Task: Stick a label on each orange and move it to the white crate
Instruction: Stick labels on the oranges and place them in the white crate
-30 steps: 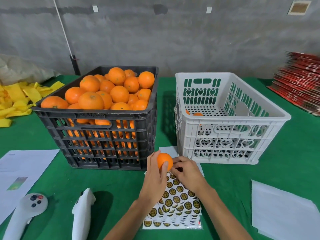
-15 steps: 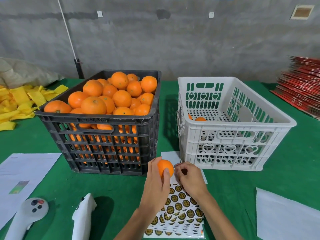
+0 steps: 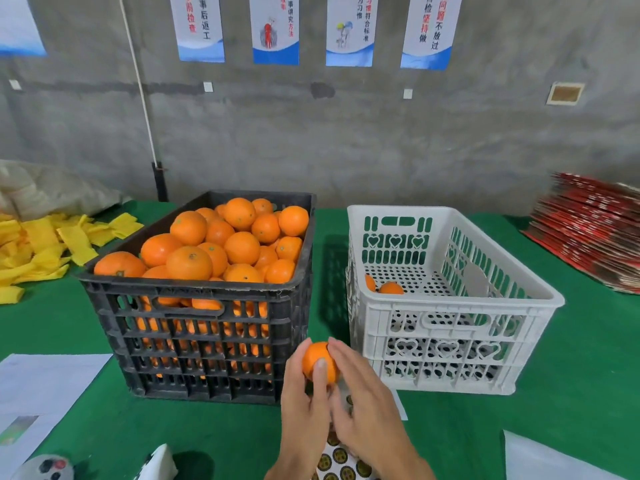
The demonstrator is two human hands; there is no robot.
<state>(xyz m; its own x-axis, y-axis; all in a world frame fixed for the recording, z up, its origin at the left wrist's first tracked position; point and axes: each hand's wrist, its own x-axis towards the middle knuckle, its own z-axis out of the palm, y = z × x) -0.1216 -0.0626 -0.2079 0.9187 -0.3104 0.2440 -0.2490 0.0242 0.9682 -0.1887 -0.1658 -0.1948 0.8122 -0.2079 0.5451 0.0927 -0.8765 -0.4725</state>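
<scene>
Two hands, left hand (image 3: 304, 407) fingers (image 3: 320, 370) gripping orange (image 3: 317, 358), right hand (image 3: 367, 410) touching

Grey concrete wall (image 3: 381, 143), green table (image 3: 571, 375)

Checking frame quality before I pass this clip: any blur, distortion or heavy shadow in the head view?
Head view: even, soft light; the right hand on the held orange is slightly motion-blurred; wide-angle bending slants the posters and stretches the white crate; the black crate casts a shadow toward it.

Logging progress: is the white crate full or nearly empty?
Nearly empty: the white crate shows two oranges and mostly bare floor.
</scene>
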